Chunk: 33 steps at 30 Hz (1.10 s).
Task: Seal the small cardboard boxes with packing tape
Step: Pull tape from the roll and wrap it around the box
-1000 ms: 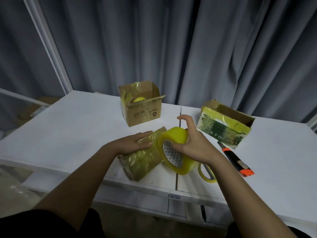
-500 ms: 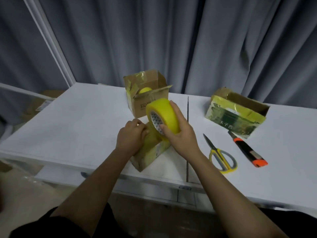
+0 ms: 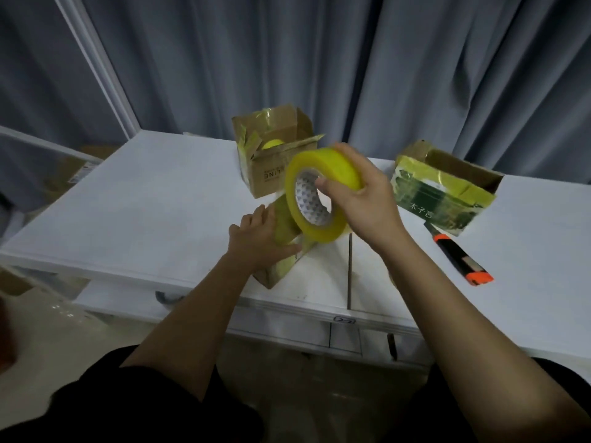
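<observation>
Head view, right hand (image 3: 361,199): raised above the table, gripping the roll of yellow packing tape (image 3: 319,195); the thumb is hooked into the core and the fingers wrap over the outer rim.
Head view, roll of yellow packing tape: held on edge, clear of the table, its open core with a patterned white liner facing the camera; it hangs just above the small box and partly hides it.
Head view, left hand (image 3: 256,238): laid on the small cardboard box (image 3: 281,260), fingers spread over its top and near side, pressing it to the table.
Head view, small cardboard box: near the front edge of the white table (image 3: 144,203), tilted, its surface glossy with yellowish tape; whether a strip runs from the roll to the box cannot be told, as motion blur smears that area.
Head view, open brown box (image 3: 271,158): behind the roll, flaps up, something yellow inside.
Head view, green printed box (image 3: 441,199): to the right, open at its top, wrapped in yellowish tape.
Head view, utility knife (image 3: 460,260): black and orange, lying just in front of the green printed box.
Head view, backdrop: grey curtain (image 3: 351,59) behind the table.
</observation>
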{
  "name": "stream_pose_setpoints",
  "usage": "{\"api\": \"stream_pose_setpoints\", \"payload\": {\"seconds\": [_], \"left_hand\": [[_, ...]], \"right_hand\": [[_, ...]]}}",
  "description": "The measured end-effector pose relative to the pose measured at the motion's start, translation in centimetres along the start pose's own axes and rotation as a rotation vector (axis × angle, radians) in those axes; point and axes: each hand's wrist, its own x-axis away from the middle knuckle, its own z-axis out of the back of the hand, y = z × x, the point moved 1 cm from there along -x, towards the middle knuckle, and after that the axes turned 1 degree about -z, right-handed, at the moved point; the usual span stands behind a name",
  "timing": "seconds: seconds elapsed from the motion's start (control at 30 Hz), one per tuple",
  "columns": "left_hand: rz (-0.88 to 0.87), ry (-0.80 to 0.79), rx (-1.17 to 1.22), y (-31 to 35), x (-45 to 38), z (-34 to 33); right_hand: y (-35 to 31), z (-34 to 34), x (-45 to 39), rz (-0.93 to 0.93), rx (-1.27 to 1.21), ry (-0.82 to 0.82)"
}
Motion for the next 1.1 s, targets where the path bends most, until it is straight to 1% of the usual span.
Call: {"api": "stream_pose_setpoints", "payload": {"seconds": [0.03,0.13,0.27,0.4,0.5,0.57,0.63,0.77,0.87,0.9,0.93,1.0,1.03,1.1], "left_hand": [[0.013,0.002,0.03,0.0,-0.2,0.1],[-0.017,-0.033,-0.043,-0.1,-0.3,0.1],[-0.03,-0.085,-0.025,-0.5,-0.7,0.1],[-0.03,-0.126,-0.016,-0.7,-1.0,0.3],[-0.013,-0.149,0.012,-0.9,-1.0,0.3],[-0.004,-0.119,0.065,-0.9,-1.1,0.4],[-0.008,-0.131,0.115,-0.9,-1.2,0.7],[-0.07,-0.269,-0.008,-0.1,-1.8,1.8],[-0.033,-0.347,-0.104,0.8,-2.5,2.0],[-0.026,-0.344,-0.141,1.1,-2.5,2.0],[-0.05,-0.305,-0.202,1.5,-2.5,1.9],[-0.193,-0.15,-0.334,2.1,-2.4,1.4],[-0.258,-0.107,-0.335,2.2,-2.5,1.1],[-0.306,-0.152,-0.283,2.3,-2.5,0.8]], "right_hand": [[-0.2,0.8,0.7,0.008,0.046,-0.025],[1.3,3.1,3.9,-0.031,0.18,-0.125],[4.9,5.0,6.3,-0.148,0.272,-0.176],[6.2,4.5,6.8,-0.219,0.304,-0.195],[7.0,4.1,7.1,-0.223,0.3,-0.202],[7.0,4.0,7.2,-0.203,0.334,-0.211],[7.1,4.0,7.2,-0.186,0.379,-0.23],[7.1,4.2,6.9,-0.202,0.416,-0.251],[7.1,4.2,6.9,-0.215,0.426,-0.263],[7.1,4.1,6.9,-0.219,0.421,-0.263],[7.1,4.0,6.9,-0.222,0.415,-0.261],[7.1,3.9,6.9,-0.225,0.423,-0.264],[7.0,3.8,6.9,-0.227,0.437,-0.268],[7.0,3.7,6.8,-0.225,0.457,-0.271]]}}
